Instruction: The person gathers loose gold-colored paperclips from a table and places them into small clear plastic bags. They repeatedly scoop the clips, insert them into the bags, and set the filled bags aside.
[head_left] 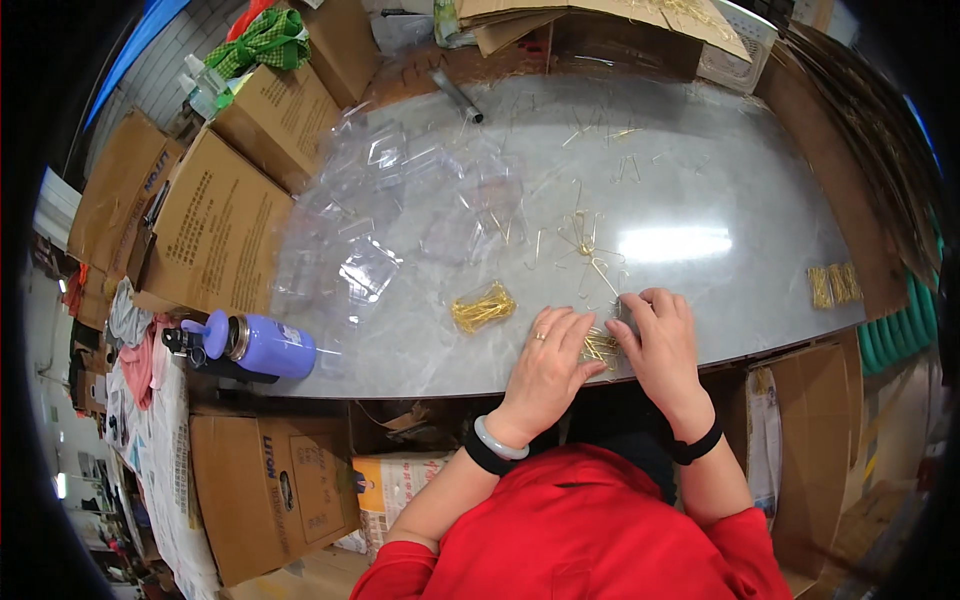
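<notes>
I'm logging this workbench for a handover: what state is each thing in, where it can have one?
Left hand: palm down, beside gold wires
Right hand: fingers bent, grip unclear
Gold wires: loose, between the hands
Gold heap: gathered together
Far-right gold bundles: bunched side by side
Clear plastic pieces: spread out, overlapping
Purple bottle: lid apparently open
Grey tube: lying down
Green checked cloth: bunched up

White glare (a soft oblong) whitens part of the table (740, 160); plastic (370, 270) glints; straight edges bend toward the black rim.
</notes>
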